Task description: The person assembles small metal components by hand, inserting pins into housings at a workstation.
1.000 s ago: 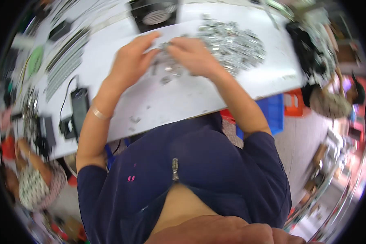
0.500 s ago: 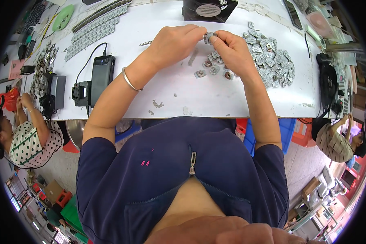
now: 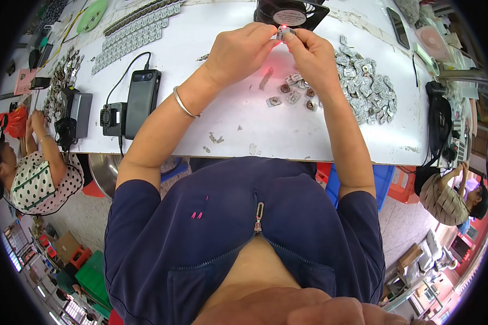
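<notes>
A small grey, clear-edged electronic module (image 3: 281,35) glows red between my fingertips, near the far side of the white table. My right hand (image 3: 316,60) pinches it from the right between thumb and fingers. From the left, my left hand (image 3: 234,53) closes its thumb and fingertips on the same module; the exact grip is partly hidden. Red light tints the left fingertips. Just below my right hand lie several loose modules (image 3: 293,97), some showing round brown parts. To the right of my right wrist spreads a heap of similar grey modules (image 3: 368,89).
A black fan (image 3: 312,12) stands just beyond my hands. Rows of modules (image 3: 138,39) lie at the far left, near a black power bank (image 3: 142,103) with a cable. A phone (image 3: 398,27) rests far right. Co-workers sit at left (image 3: 40,179) and right (image 3: 447,195).
Red light now shines from the module in my hands and onto the table. The hands have moved slightly away toward the fan, and the whole view has shifted a little.
</notes>
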Action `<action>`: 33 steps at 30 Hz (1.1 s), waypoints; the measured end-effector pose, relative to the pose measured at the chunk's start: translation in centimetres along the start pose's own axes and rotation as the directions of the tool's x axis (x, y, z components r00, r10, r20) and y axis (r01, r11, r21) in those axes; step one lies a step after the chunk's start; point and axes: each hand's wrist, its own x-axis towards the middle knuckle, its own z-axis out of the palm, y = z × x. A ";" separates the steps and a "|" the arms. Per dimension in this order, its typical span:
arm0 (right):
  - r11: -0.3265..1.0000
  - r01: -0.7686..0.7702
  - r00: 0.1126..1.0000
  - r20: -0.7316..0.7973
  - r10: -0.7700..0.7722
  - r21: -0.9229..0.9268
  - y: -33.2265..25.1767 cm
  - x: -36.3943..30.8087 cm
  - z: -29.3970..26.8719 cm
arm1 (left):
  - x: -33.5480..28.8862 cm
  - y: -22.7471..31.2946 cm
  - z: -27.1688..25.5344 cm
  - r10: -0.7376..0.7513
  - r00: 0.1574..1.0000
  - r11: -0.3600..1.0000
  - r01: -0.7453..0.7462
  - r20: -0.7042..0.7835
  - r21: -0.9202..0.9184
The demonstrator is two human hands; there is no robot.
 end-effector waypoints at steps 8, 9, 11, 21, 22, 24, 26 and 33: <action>0.985 -0.171 0.985 0.031 0.172 -0.033 0.5 -2.4 -1.1 | -0.9 1.4 -0.2 -0.080 0.983 0.989 0.099 0.165 -0.110; 0.986 -0.133 0.985 0.096 0.143 -0.104 1.2 -2.9 -1.5 | -1.0 1.7 -0.2 -0.113 0.972 0.977 0.146 0.204 -0.154; 0.990 0.005 0.995 0.101 0.009 -0.138 2.3 -4.4 -1.6 | -1.1 1.5 0.3 -0.058 0.939 0.984 0.111 0.338 -0.141; 0.988 0.140 0.971 0.202 -0.126 -0.058 1.4 -5.2 -2.2 | 1.0 2.5 -0.6 -0.024 0.763 0.858 0.347 0.646 -0.379; 0.988 0.138 0.957 0.266 -0.116 -0.067 1.3 -5.2 -2.2 | 1.2 2.7 -0.8 -0.027 0.763 0.858 0.349 0.646 -0.376; 0.987 0.121 0.953 0.292 -0.086 -0.107 0.8 -5.2 -2.2 | 1.5 3.1 -1.1 -0.040 0.696 0.850 0.401 0.717 -0.342; 0.983 0.108 0.947 0.316 -0.056 -0.148 0.4 -5.0 -2.2 | 1.4 2.9 -1.2 -0.040 0.683 0.855 0.401 0.729 -0.329; 0.986 0.087 0.976 0.209 -0.055 -0.144 -0.4 -4.0 -2.9 | 2.5 1.9 -3.0 -0.094 0.710 0.877 0.391 0.698 -0.280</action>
